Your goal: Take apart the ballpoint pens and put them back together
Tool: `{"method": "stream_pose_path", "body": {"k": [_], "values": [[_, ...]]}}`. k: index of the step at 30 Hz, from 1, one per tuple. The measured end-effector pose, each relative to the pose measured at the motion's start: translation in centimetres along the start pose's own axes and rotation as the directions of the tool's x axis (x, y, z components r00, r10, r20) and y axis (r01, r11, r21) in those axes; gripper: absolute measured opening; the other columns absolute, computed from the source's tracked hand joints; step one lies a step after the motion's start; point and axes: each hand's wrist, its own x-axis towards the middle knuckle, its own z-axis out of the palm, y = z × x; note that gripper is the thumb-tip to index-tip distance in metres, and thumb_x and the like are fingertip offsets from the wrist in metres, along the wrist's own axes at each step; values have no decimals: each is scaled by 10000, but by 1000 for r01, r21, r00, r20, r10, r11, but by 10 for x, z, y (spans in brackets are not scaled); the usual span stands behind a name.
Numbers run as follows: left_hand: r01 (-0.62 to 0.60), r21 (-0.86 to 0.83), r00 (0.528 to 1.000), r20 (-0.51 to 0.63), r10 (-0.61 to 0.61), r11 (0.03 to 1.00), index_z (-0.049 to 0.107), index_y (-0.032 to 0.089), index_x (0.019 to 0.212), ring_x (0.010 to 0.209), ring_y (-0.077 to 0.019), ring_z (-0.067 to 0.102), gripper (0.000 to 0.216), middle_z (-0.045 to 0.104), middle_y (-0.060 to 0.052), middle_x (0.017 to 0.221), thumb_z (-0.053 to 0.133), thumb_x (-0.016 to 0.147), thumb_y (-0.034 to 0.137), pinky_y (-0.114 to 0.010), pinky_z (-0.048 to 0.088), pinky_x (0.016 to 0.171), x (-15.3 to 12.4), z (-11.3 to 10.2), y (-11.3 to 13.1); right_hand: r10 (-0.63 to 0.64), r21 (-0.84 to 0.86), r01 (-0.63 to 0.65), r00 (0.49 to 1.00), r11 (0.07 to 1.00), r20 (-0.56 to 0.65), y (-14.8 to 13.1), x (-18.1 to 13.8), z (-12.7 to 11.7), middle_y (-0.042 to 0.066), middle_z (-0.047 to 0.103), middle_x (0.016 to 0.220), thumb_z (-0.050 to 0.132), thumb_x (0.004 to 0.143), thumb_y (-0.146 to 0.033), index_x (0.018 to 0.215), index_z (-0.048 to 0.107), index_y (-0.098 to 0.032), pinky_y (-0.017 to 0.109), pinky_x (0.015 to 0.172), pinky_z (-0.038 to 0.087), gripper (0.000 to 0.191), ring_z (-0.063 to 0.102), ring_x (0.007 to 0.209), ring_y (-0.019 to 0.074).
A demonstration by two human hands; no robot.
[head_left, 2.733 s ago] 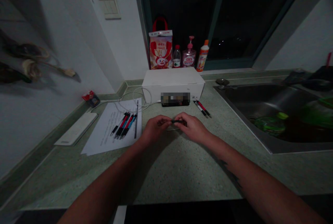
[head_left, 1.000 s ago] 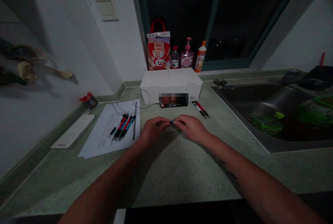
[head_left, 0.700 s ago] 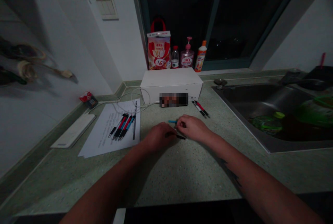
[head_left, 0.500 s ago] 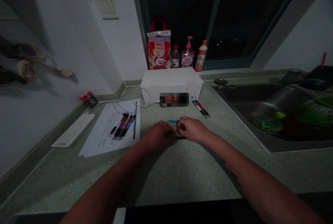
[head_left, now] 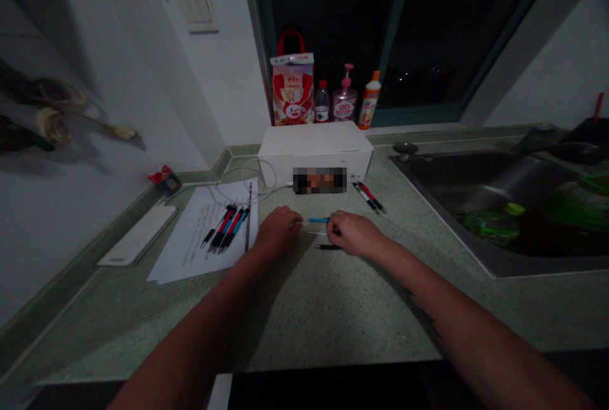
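Note:
My left hand (head_left: 280, 231) is closed in a pinch just left of the pen parts; a tiny pale tip shows at its fingertips, too small to name. Opposite it, my right hand (head_left: 356, 233) is curled shut with its knuckles up, and what it grips is hidden. Between the hands lies a blue pen barrel (head_left: 318, 220), its right end against the right fingers. Below that, a thin white rod (head_left: 316, 233) like a pen refill reaches to the right fingertips. A black pen part (head_left: 327, 247) lies on the counter under the right hand's near side.
Several pens (head_left: 226, 229) lie on printed sheets (head_left: 178, 238) at left, beside a white power strip (head_left: 137, 235). Two pens (head_left: 368, 197) lie near a white box (head_left: 314, 140). A blurred-out dark device (head_left: 320, 180) rests against the box. The sink (head_left: 476, 207) is at right.
My left hand has moved left and slightly up, away from my right hand. The white rod and black part between them are now more exposed. My right hand stays almost in place.

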Motion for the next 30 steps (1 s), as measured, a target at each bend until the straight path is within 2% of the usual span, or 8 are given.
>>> {"method": "stream_pose_path", "body": {"k": [4, 9, 12, 14, 19, 22, 27, 30], "values": [[6, 24, 1000, -22, -5, 1000, 712, 162, 1005, 1034, -247, 602, 143, 690, -94, 1013, 613, 902, 156, -379, 482, 921, 3, 2, -6, 10, -1, -10, 1000, 1000, 2, 0, 1, 1, 49, 677, 901, 576, 850, -206, 845, 687, -194, 267, 624, 335, 111, 597, 733, 153], [32, 12, 999, -44, -32, 999, 696, 157, 976, 1009, -242, 607, 114, 682, -89, 997, 609, 907, 182, -373, 482, 935, 7, 7, -11, 11, 13, -11, 1000, 1000, 1, 1, 1, 2, 49, 678, 890, 579, 840, -202, 828, 690, -197, 267, 634, 341, 111, 596, 734, 156], [25, 53, 993, -113, -19, 998, 668, 147, 1103, 1082, -257, 578, 215, 665, -111, 1108, 617, 901, 198, -392, 453, 990, 10, 10, -13, -6, 33, 6, 1000, 999, -17, 2, 1, 4, 50, 675, 872, 580, 829, -196, 817, 690, -193, 268, 632, 338, 110, 582, 714, 151], [17, 88, 994, -113, -7, 996, 664, 150, 1130, 1106, -264, 565, 235, 661, -115, 1136, 601, 910, 204, -404, 436, 1007, 12, 10, -14, -8, 37, 9, 1000, 999, -24, 3, 2, 5, 51, 673, 867, 581, 823, -196, 814, 691, -193, 268, 625, 333, 110, 572, 700, 147], [38, 142, 999, -43, -32, 989, 700, 163, 910, 993, -255, 585, 163, 675, -100, 973, 547, 936, 211, -389, 455, 911, 15, 8, -16, -9, 40, 9, 1000, 999, -22, 1, 1, 4, 51, 673, 861, 577, 819, -193, 808, 690, -193, 273, 620, 333, 114, 570, 692, 147], [25, 160, 999, -34, -20, 987, 682, 153, 875, 959, -261, 580, 163, 664, -112, 943, 532, 929, 184, -392, 454, 877, 14, 5, -13, -16, 40, 17, 1000, 999, -24, -1, 0, 1, 47, 673, 860, 580, 825, -192, 805, 687, -196, 273, 628, 342, 110, 584, 712, 153], [62, -44, 997, -42, -64, 997, 664, 172, 941, 939, -230, 600, 148, 679, -79, 941, 516, 936, 181, -356, 471, 862, 7, -1, -6, 4, 6, -4, 995, 1000, -100, 0, 1, -5, 56, 670, 894, 570, 868, -228, 859, 689, -194, 279, 653, 355, 125, 589, 737, 161], [28, -142, 999, -42, -34, 990, 680, 176, 1050, 1024, -219, 607, 213, 692, -76, 1037, 489, 956, 188, -343, 471, 922, 4, -3, -5, 3, 35, 1, 991, 999, -131, 2, 1, -9, 64, 664, 898, 563, 877, -233, 877, 696, -185, 279, 669, 363, 141, 586, 748, 162]]}}
